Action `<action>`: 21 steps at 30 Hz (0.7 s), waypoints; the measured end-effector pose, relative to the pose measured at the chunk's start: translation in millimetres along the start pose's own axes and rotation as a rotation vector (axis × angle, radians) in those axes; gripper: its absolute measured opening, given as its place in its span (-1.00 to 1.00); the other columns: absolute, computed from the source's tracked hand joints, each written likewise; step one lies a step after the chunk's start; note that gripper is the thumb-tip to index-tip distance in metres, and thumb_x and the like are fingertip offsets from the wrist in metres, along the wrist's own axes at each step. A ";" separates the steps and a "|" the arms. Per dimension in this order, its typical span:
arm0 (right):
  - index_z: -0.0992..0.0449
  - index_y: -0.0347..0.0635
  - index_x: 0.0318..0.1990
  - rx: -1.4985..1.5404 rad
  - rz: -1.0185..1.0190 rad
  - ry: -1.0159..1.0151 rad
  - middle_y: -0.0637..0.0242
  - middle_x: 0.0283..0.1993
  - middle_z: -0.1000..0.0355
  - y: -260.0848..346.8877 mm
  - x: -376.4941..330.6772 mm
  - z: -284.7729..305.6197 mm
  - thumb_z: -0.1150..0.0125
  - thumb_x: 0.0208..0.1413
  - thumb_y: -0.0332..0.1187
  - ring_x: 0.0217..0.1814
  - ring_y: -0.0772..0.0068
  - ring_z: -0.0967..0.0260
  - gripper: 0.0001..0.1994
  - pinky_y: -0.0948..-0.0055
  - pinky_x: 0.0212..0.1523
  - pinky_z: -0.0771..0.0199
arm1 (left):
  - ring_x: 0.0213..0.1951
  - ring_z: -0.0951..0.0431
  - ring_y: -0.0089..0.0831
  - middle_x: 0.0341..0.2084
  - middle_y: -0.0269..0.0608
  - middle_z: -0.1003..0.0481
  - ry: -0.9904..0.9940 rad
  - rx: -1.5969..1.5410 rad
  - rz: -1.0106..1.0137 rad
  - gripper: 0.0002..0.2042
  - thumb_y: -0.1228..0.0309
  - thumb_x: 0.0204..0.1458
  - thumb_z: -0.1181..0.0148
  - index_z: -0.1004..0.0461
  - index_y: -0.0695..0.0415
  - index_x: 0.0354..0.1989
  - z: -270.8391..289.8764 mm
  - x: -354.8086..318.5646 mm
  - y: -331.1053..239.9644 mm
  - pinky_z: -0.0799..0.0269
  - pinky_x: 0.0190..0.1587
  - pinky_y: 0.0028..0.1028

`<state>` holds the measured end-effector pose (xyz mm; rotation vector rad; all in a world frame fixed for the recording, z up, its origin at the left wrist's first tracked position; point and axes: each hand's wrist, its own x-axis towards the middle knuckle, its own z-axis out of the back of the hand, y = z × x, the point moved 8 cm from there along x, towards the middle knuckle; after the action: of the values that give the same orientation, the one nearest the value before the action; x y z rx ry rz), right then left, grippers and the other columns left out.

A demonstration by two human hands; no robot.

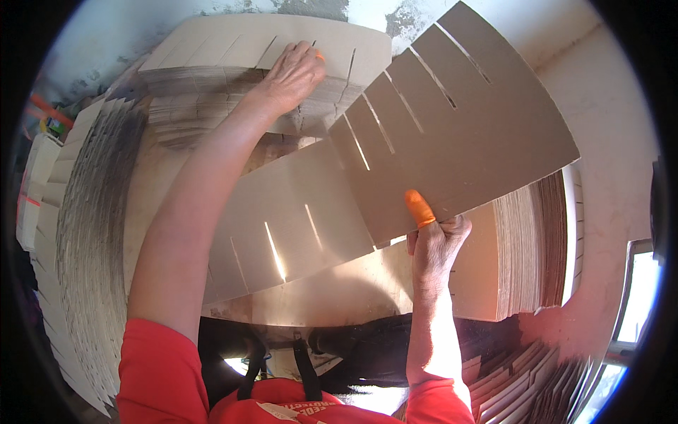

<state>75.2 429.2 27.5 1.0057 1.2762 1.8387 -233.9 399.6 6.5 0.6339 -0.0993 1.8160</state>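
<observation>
Red sleeves (152,374) sit closest under my view, with a dark apron strap between them at the lower edge. From there I go by size. Biggest is the long fanned row of flat brown cardboard sheets (85,268) standing on edge down the left side, curving toward the rim. Next is the pale worktop (339,290), bare only in a strip below the cards. On its right a thick stack of brown cardboard sheets (530,247) stands on edge, and more lie in a loose heap at the lower right. At the top a lower stack of slotted brown cardboard dividers (212,78) lies flat, slots cut in from its far edge.

Two slotted brown cardboard strips come next. The upper slotted cardboard strip (466,120) tilts up to the right and overlaps the lower slotted cardboard strip (282,219), which slants down to the left, light showing through its slits.

As for each grip: my right hand (434,244) is closed on the bottom edge of the upper strip, an orange rubber finger cot (419,208) pressed to its face. My left hand (293,74) is stretched out flat on the top divider of the far stack, fingers spread and not clamped, orange showing at one fingertip.
</observation>
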 end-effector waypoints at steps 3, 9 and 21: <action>-0.59 -0.28 -0.36 -0.005 -0.013 -0.008 0.50 -0.67 -0.33 -3.4 0.7 2.0 -0.22 0.16 -0.55 -0.82 0.78 -0.04 -0.93 0.69 -0.83 0.06 | -0.13 -0.46 -0.12 -0.32 0.05 -0.49 -0.021 -0.009 -0.038 -0.83 0.43 -0.01 -0.19 -0.49 0.31 -0.35 6.6 4.0 -5.7 -0.46 -0.11 -0.27; -0.59 -0.28 -0.35 -0.006 -0.028 -0.010 0.49 -0.67 -0.34 -3.2 0.5 4.0 -0.24 0.16 -0.54 -0.82 0.78 -0.06 -0.95 0.68 -0.82 0.07 | -0.23 -0.50 -0.11 -0.38 -0.08 -0.44 0.042 -0.299 0.014 -0.89 0.59 -0.08 -0.14 -0.48 0.22 -0.35 26.9 8.4 3.2 -0.55 -0.20 -0.24; -0.59 -0.23 -0.38 0.166 -0.048 -0.070 0.51 -0.69 -0.31 4.4 1.1 9.8 -0.27 0.15 -0.52 -0.82 0.81 -0.01 -0.94 0.67 -0.82 0.15 | -0.32 -0.53 -0.26 -0.42 -0.02 -0.39 -0.081 0.169 -0.195 -0.84 0.69 -0.36 -0.20 -0.48 0.29 -0.50 57.9 1.3 -53.8 -0.58 -0.50 -0.41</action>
<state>82.7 433.1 34.1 1.1081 1.4153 1.6685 -164.0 397.6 43.3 0.8086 0.0612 1.6214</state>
